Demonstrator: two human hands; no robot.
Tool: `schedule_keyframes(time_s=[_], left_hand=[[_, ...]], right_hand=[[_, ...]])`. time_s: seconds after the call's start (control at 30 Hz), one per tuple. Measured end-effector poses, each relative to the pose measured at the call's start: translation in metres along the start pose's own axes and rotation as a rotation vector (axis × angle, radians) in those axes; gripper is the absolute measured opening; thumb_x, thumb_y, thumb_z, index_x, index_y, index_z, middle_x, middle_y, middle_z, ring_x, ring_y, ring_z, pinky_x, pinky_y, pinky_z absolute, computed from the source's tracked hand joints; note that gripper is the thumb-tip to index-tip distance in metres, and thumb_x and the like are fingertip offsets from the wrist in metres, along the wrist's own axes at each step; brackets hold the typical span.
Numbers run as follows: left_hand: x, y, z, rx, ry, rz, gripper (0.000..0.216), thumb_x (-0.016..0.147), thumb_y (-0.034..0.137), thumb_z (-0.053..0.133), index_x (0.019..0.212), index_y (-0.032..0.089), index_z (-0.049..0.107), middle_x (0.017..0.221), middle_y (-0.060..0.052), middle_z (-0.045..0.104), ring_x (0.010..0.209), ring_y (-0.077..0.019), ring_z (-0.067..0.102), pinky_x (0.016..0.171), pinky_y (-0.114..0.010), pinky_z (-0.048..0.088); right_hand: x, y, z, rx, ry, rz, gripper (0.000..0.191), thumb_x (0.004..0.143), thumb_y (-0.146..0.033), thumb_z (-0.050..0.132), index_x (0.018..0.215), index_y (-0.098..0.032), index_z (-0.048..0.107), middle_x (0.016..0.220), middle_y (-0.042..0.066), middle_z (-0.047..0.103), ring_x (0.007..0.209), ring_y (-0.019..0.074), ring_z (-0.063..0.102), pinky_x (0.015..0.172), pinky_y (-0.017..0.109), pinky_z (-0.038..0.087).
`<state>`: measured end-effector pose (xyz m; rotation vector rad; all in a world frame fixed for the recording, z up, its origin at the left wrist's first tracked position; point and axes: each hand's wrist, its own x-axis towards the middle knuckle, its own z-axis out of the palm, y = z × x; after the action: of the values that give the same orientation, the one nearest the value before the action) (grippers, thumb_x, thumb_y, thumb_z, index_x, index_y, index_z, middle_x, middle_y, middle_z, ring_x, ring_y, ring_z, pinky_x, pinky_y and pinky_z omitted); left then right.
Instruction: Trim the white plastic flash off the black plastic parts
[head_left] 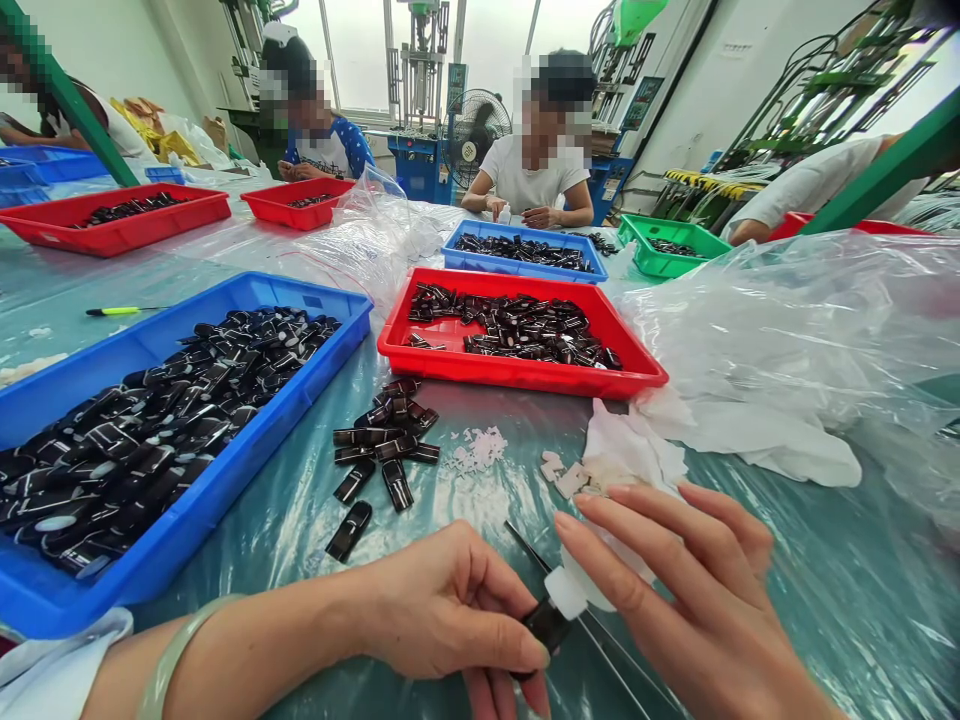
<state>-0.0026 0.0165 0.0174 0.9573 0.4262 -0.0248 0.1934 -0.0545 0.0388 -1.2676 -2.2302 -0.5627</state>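
Observation:
My left hand (450,610) is closed around a small glossy black plastic part (546,622) near the bottom edge. My right hand (690,590) pinches a white cloth pad (568,592) against that part, with the other fingers stretched out. Thin metal tweezers (600,640) lie under the hands. A loose cluster of the same black parts (382,445) lies on the table just beyond my left hand. A blue tray (225,480) full of black parts sits at the left. A red tray (517,370) with more of them stands straight ahead.
White rag (675,430) and crumpled clear plastic bags (810,320) fill the right side. White scraps (480,450) dot the green table cover. Farther off stand a blue tray (525,262), a green tray (667,262), two red trays (112,235) and a pen (120,311). Other people sit across the table.

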Motion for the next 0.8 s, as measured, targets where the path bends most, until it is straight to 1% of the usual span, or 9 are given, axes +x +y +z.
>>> schedule_keyframes(time_s=[0.07, 0.23, 0.43, 0.6, 0.8], left_hand=[[-0.0006, 0.0017, 0.0009, 0.005, -0.004, -0.006, 0.038, 0.066, 0.048, 0.069, 0.068, 0.01, 0.065, 0.061, -0.004, 0.066, 0.043, -0.01, 0.059, 0.039, -0.016, 0.044], [-0.0025, 0.0057, 0.0021, 0.015, -0.001, -0.016, 0.035, 0.071, 0.045, 0.066, 0.068, 0.01, 0.066, 0.056, -0.001, 0.062, 0.044, -0.0101, 0.059, 0.046, -0.019, 0.048], [-0.0026, 0.0046, 0.0009, 0.014, 0.024, 0.006, 0.035, 0.07, 0.044, 0.067, 0.069, 0.01, 0.066, 0.059, -0.001, 0.06, 0.044, -0.009, 0.058, 0.046, -0.017, 0.048], [-0.0021, 0.0048, 0.0013, 0.004, 0.021, 0.011, 0.035, 0.068, 0.045, 0.068, 0.069, 0.01, 0.066, 0.059, -0.001, 0.06, 0.045, -0.0085, 0.058, 0.048, -0.017, 0.049], [-0.0021, 0.0065, 0.0027, -0.006, 0.026, 0.017, 0.036, 0.067, 0.045, 0.068, 0.07, 0.01, 0.066, 0.062, -0.002, 0.061, 0.046, -0.0083, 0.059, 0.048, -0.017, 0.049]], right_hand=[[0.0003, 0.0008, -0.0004, -0.007, 0.005, 0.007, 0.029, 0.09, -0.013, 0.039, 0.107, -0.023, 0.061, 0.101, 0.004, 0.066, 0.106, 0.0195, 0.051, 0.098, 0.042, 0.028], [0.0036, 0.0016, -0.0029, -0.013, 0.004, -0.041, 0.028, 0.089, -0.009, 0.041, 0.104, -0.02, 0.062, 0.099, 0.004, 0.066, 0.104, 0.0185, 0.051, 0.096, 0.039, 0.028], [0.0033, 0.0005, -0.001, 0.074, 0.069, 0.063, 0.029, 0.092, -0.01, 0.039, 0.099, -0.021, 0.064, 0.095, 0.003, 0.067, 0.101, 0.0171, 0.053, 0.094, 0.039, 0.028], [0.0058, 0.0021, 0.0002, 0.117, 0.087, 0.073, 0.032, 0.088, -0.002, 0.04, 0.093, -0.023, 0.064, 0.091, 0.001, 0.068, 0.097, 0.015, 0.054, 0.091, 0.037, 0.031], [0.0087, 0.006, 0.0011, 0.138, 0.057, 0.066, 0.033, 0.084, 0.001, 0.042, 0.096, -0.023, 0.061, 0.09, 0.002, 0.067, 0.095, 0.0159, 0.056, 0.084, 0.036, 0.037]])
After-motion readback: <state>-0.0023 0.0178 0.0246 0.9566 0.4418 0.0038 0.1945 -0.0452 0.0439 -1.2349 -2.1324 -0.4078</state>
